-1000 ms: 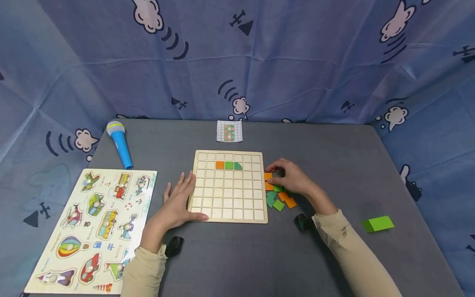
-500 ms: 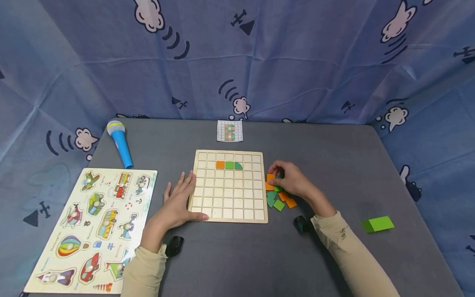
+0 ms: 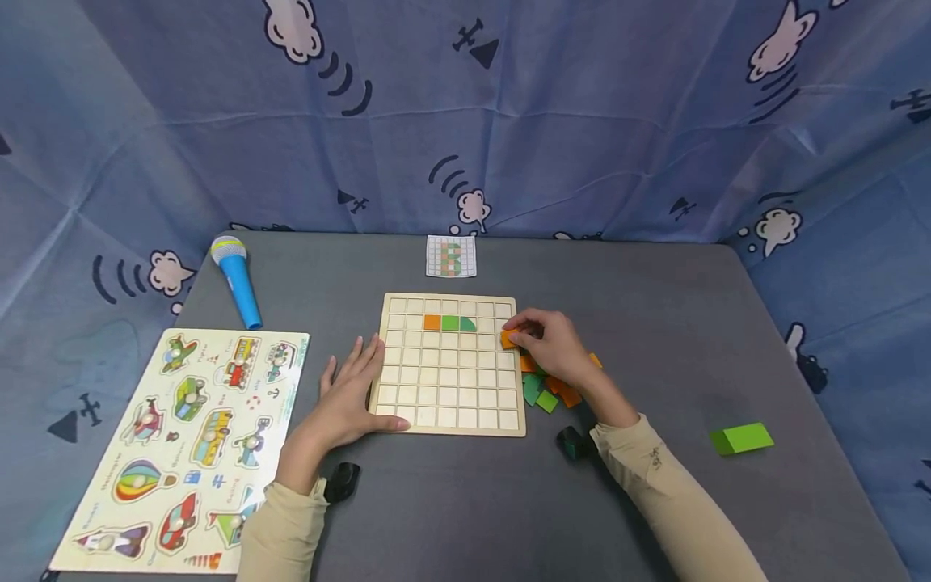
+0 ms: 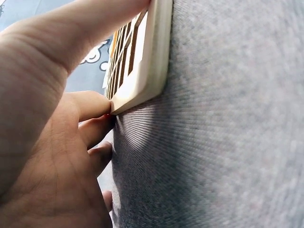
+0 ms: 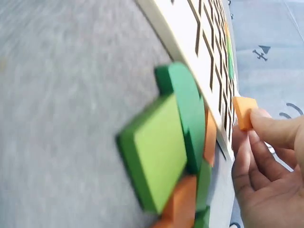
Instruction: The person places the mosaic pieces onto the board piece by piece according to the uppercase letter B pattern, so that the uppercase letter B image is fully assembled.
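A square wooden grid board lies mid-table, with an orange square, a green square and a dark green quarter-round set side by side in its second row. My left hand rests along the board's left edge, fingers straight, thumb on the front corner. Between thumb and fingers, my right hand pinches an orange square block over the board's right edge. Just below that hand lies a pile of blocks, among them a light green square and dark green rounded pieces, partly hidden.
Behind the board lies a small card printed with a coloured grid pattern. A blue toy microphone and a vehicle picture puzzle are on the left. At the right sits a green block. A patterned blue cloth hangs behind the table.
My right hand has lifted an orange square from the pile and moved left with it to the board's right edge. My left hand stays in place.
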A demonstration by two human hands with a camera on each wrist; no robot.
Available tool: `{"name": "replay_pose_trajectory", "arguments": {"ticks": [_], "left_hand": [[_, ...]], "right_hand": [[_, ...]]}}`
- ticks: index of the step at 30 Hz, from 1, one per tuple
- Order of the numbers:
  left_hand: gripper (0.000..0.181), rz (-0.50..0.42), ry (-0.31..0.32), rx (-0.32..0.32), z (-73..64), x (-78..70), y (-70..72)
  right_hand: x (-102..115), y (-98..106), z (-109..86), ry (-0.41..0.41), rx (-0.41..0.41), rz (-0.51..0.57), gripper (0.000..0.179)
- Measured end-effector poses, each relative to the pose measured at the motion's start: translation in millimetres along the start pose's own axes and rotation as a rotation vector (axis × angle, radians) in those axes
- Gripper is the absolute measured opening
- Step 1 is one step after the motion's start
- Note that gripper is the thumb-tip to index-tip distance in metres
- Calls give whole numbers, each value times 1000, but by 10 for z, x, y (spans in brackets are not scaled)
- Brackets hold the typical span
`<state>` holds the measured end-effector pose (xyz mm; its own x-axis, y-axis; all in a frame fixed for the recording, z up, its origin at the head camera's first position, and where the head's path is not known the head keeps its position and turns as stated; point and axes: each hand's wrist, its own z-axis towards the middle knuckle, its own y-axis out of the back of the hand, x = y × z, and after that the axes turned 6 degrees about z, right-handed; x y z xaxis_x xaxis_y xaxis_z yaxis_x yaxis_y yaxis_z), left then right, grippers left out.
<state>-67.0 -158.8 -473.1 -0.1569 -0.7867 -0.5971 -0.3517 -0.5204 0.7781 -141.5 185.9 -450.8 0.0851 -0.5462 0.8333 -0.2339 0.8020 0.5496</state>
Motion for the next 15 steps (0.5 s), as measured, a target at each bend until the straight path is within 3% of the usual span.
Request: {"name": "replay_pose_trajectory", "arguments": {"ticks": [15], "left_hand": [[132,-9,-6,0,4,15,-11]], "right_hand": [[117,-274,98,22,-14,75,14]]}}
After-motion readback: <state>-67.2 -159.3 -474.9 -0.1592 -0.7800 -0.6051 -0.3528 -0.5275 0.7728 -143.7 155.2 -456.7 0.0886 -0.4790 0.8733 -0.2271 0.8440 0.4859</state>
